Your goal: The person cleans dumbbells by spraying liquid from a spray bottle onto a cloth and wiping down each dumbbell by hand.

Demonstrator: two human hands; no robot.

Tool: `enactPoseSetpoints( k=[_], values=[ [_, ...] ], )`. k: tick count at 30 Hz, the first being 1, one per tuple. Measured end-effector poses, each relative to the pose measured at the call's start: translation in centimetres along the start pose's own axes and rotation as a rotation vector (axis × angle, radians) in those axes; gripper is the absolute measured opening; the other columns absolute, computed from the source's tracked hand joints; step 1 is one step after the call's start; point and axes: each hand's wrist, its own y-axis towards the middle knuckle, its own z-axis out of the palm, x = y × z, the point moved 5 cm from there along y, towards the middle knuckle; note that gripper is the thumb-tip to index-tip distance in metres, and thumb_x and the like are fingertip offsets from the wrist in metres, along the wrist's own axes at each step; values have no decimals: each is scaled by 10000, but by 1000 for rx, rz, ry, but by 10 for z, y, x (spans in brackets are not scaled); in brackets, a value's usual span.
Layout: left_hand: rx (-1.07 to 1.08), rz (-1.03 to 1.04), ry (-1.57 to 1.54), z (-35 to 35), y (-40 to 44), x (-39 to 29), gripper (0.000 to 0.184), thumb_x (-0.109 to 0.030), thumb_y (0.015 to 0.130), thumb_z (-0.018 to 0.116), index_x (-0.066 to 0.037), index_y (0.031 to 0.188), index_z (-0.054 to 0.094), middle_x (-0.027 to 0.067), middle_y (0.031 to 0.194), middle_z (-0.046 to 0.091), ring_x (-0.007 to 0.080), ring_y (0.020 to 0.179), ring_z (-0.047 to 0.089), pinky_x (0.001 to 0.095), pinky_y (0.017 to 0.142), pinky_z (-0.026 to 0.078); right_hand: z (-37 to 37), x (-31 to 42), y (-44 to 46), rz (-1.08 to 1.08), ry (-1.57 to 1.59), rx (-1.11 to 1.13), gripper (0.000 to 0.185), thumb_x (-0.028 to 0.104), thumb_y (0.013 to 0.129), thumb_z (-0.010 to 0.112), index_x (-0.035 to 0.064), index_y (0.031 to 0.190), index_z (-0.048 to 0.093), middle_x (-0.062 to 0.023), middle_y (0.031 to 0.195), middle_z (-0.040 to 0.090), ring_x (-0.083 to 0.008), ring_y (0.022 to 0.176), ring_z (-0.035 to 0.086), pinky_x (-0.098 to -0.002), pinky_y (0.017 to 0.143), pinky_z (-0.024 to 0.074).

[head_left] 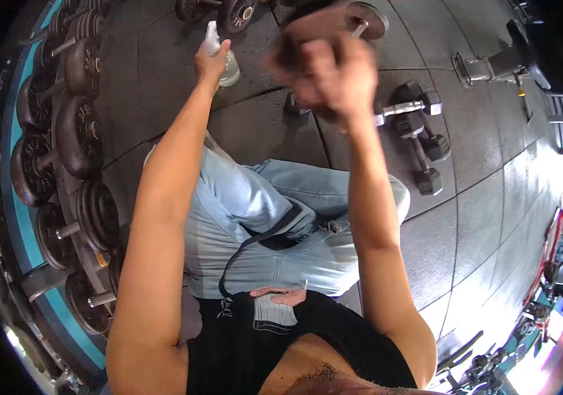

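Note:
My left hand [211, 64] is closed round the neck of a spray bottle [229, 71] with a white trigger head and a clear body, which stands on or just above the floor. Out in front, my right hand [342, 76] is smeared by motion, its fingers curled over a blurred brown thing [298, 46]; whether that is a cloth or a weight plate I cannot tell. Just beyond it shows a dumbbell [368, 21] with a round plate and a metal handle, partly hidden by the hand and the brown thing.
Hex dumbbells [421, 153] lie on the black mat floor [255, 125] to the right. Another round dumbbell [237, 14] rests ahead. Along the left runs a rack of round dumbbells [80, 137]. My crossed legs [275, 191] are in front of me; a metal machine base [485, 68] stands farther right.

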Motion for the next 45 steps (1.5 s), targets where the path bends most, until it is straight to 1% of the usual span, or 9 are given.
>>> enactPoseSetpoints(
  k=[5, 8, 13, 20, 22, 29, 34, 42, 45],
  values=[
    [-159, -114, 43, 11, -6, 62, 506, -331, 776, 781, -17, 1148, 644, 175, 1077, 674, 315, 1080, 607, 419, 909, 461, 51, 44, -8, 0, -227, 632, 578, 442, 747, 719, 90, 1201, 653, -181, 1156, 633, -384, 998, 642, -464, 876, 518],
    [544, -616, -156, 28, -90, 21, 596, -156, 730, 747, 27, 1260, 546, 150, 1196, 596, 273, 1053, 589, 362, 868, 469, 65, 40, 2, 10, -299, 626, 576, 468, 771, 684, 99, 1211, 657, -175, 1169, 633, -379, 1039, 635, -446, 897, 515],
    [635, 33, 578, 96, -171, 13, 752, -313, 761, 768, 1, 1344, 411, 226, 1372, 486, 362, 1257, 497, 465, 1040, 414, 87, 14, 29, 120, -251, 601, 562, 519, 795, 645, 100, 1168, 691, -202, 1108, 677, -392, 1034, 644, -464, 884, 515],
    [610, 242, 125, 140, -172, 8, 413, -169, 908, 605, -23, 1253, 432, 213, 1328, 485, 389, 1264, 455, 559, 1017, 395, 80, -32, 27, 379, 148, 1028, 562, 471, 937, 554, -15, 1200, 654, -198, 1168, 671, -290, 1102, 643, -367, 958, 499],
    [444, 698, 351, 159, -187, 28, 420, -131, 919, 568, -41, 1304, 425, 204, 1332, 480, 380, 1280, 441, 627, 1003, 374, 95, -59, -8, 637, 1064, 886, 541, 361, 1013, 466, -44, 1370, 495, -178, 1408, 512, -254, 1295, 502, -367, 1072, 422],
    [600, 207, -365, 168, -173, 35, 556, -226, 922, 581, -88, 1418, 372, 166, 1449, 407, 368, 1389, 346, 666, 1081, 278, 36, -19, -66, 724, 1354, 118, 599, 388, 1003, 520, -33, 1405, 381, -168, 1352, 497, -261, 1253, 505, -411, 1068, 416],
    [648, 281, -372, 207, -176, 80, 559, -318, 881, 644, -71, 1344, 454, 160, 1310, 538, 357, 1364, 395, 548, 1096, 342, 21, 23, -53, 139, 99, 3, 809, 280, 731, 835, -34, 1363, 440, -220, 1342, 487, -386, 1244, 485, -442, 1038, 416],
    [42, 1069, 636, 155, -192, 25, 292, -271, 939, 594, 17, 987, 573, 184, 966, 618, 340, 982, 614, 439, 782, 516, 78, 36, 42, -129, -477, 1276, 463, 375, 717, 793, 63, 1048, 703, -158, 962, 681, -263, 947, 657, -358, 838, 520],
    [289, 734, 364, 141, -176, 5, 309, -283, 954, 577, 4, 1067, 550, 195, 898, 626, 373, 838, 639, 447, 724, 520, 94, -6, 40, 142, 142, 1509, 467, 401, 773, 753, 11, 1024, 696, -117, 934, 690, -197, 891, 656, -326, 783, 528]
  ],
)
